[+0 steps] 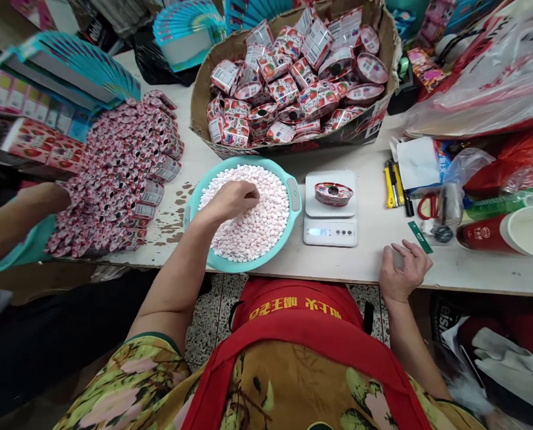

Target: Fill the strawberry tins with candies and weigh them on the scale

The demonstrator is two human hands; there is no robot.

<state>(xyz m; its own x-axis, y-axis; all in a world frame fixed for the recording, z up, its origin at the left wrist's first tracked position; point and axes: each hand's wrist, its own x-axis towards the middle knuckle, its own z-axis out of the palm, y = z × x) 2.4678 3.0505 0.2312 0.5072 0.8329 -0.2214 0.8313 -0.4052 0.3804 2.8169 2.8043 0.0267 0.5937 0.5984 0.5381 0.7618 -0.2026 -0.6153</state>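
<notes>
My left hand (237, 200) is over the teal basin (254, 266), its fingers curled down at the small pale pink candies (273, 206); whether anything is between the fingertips is hidden. To the basin's right, a white digital scale (330, 232) carries one oval red-and-pink package (333, 193) with a dark hole in its side. My right hand (404, 270) rests palm up at the table's front edge, fingers loosely bent and apart, holding nothing. A small green packet (419, 237) lies by its fingertips.
Behind the basin stands a cardboard box (380, 113) of similar packages. A pile of flat packages (118, 173) lies left, near another person's arm (20, 218). At right are yellow cutters (389, 186), red-handled scissors (428, 206), plastic bags and a paper cup (486, 234).
</notes>
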